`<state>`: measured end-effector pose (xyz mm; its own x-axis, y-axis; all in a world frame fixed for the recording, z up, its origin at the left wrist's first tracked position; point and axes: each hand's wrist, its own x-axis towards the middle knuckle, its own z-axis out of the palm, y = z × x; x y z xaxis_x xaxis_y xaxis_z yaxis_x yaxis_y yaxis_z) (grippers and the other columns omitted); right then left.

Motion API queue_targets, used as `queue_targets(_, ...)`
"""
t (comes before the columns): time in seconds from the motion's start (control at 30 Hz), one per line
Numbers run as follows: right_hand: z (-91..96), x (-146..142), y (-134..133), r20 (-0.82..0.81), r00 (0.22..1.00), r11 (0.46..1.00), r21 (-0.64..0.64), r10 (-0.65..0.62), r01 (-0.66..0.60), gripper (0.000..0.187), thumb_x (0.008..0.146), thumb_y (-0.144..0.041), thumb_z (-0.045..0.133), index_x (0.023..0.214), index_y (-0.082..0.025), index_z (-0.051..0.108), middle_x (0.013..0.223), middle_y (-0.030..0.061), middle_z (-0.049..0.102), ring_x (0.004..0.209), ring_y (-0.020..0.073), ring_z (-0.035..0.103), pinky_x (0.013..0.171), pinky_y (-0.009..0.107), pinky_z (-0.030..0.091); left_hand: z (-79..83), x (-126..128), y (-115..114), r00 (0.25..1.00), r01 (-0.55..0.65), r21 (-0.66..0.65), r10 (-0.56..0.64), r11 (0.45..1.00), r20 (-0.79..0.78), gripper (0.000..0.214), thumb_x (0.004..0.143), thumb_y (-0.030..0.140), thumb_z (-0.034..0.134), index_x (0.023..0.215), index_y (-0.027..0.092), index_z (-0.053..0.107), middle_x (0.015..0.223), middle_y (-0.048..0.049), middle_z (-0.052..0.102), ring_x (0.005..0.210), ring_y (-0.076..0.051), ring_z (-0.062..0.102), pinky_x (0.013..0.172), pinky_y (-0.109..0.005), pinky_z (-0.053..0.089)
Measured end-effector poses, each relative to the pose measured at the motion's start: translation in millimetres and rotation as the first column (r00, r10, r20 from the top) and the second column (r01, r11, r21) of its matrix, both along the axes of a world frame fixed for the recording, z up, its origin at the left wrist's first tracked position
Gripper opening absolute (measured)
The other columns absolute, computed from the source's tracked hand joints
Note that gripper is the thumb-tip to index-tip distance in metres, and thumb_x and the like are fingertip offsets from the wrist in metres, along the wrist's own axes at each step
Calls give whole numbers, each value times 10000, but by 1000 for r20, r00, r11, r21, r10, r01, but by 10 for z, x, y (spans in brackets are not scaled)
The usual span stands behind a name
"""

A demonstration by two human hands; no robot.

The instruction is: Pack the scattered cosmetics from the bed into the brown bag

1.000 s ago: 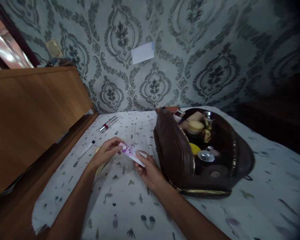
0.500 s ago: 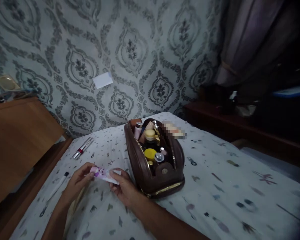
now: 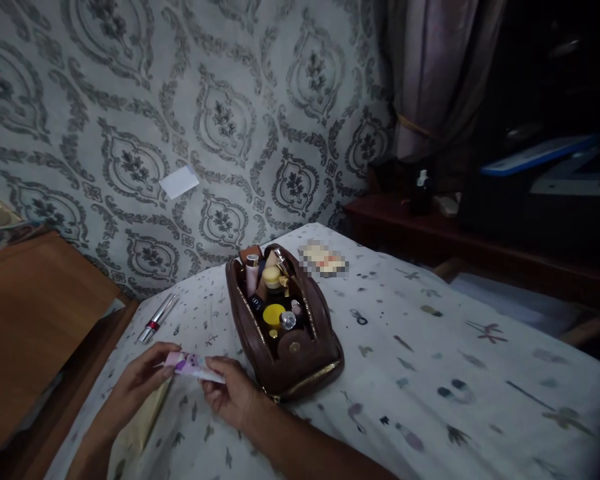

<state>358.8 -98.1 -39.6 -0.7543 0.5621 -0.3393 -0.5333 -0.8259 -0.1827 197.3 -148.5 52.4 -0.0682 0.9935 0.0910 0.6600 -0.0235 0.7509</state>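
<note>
A small white cream tube [image 3: 196,368] with purple print and a pink cap lies across both hands, above the patterned sheet. My left hand [image 3: 141,375] pinches it at the cap end. My right hand [image 3: 234,392] grips the other end, thumb on top. Right of my hands stands a brown toiletry bag [image 3: 307,365], unzipped and full of bottles and jars. Among them are a yellow lid [image 3: 274,315], a cream-coloured cap [image 3: 271,276] and a pale pink bottle [image 3: 252,279]. Beyond my left hand lies a silver tube with a red band [image 3: 159,317].
A pale yellow flat item [image 3: 147,415] lies partly under my left wrist. Behind the bag is a pixelated flat item [image 3: 325,259]. A brown wooden panel [image 3: 45,287] borders the left side. At right, a dark red shelf [image 3: 395,227] holds a pump bottle [image 3: 421,193].
The view has turned right, so the bag and hands appear further left. Both hands still hold the tube. A thin white stick at the left is no longer visible.
</note>
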Motion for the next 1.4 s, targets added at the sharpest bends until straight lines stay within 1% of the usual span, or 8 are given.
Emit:
queue_targets(0.17,50,43,-1,-44,999,999,-36,32,-33,221,909,-219,575,710,-123,576,491,19,580,367,42,461,351,91,250,133,40,18,999,37,-26,-38,999,-32,421,747,509,721,1047,216,687,1001,-68,702,930,-238,651,798,-281,520)
queue_targets(0.33,58,73,-6,-89,996,999,-27,-31,28,444,913,-509,554,712,-117,613,500,43,613,396,71,487,370,119,284,502,200,87,995,-83,123,89,989,-49,457,731,542,724,1037,209,662,932,-51,680,793,-203,626,631,-244,496)
queue_targets(0.5,25,74,-9,-89,995,999,-8,-46,45,500,927,-531,518,682,-110,630,490,39,600,396,74,487,384,137,287,939,680,261,984,-180,385,172,905,55,404,818,499,673,1111,225,626,834,19,622,646,-102,491,581,-187,424)
queue_targets(0.6,14,70,-6,-80,996,1000,0,-30,30,500,950,-506,485,679,-111,633,492,33,595,389,78,483,379,146,274,1083,990,403,992,-103,443,126,891,-22,404,825,485,667,1095,186,639,858,10,626,665,-94,480,613,-182,423)
queue_targets(0.9,7,50,7,-47,999,1000,22,-3,4,498,997,-432,406,672,-118,615,493,18,587,372,65,472,382,154,235,1064,1147,705,972,115,400,-20,909,-234,396,899,518,534,1053,168,633,729,7,577,655,-135,523,565,-220,381)
queue_targets(1.1,14,63,-9,-46,999,999,40,2,0,461,978,-424,457,667,-121,613,491,6,577,389,60,469,396,152,237,1091,1226,845,944,187,394,-53,900,-326,435,907,520,504,1111,151,612,934,-49,646,802,-167,599,619,-227,433)
queue_targets(1.23,11,65,-10,-41,999,999,43,1,1,477,995,-410,421,666,-122,610,489,10,578,389,62,467,398,158,243,1148,1303,952,830,284,365,-37,886,-556,409,934,468,463,1179,178,613,1059,-68,668,927,-204,607,747,-279,459)
queue_targets(1.4,-19,52,4,-47,999,998,58,2,0,452,985,-407,449,673,-123,613,498,13,584,395,60,474,402,157,259,1162,1480,1096,576,363,241,-14,900,-817,357,959,395,421,1197,183,581,1016,-72,672,897,-228,611,789,-334,452)
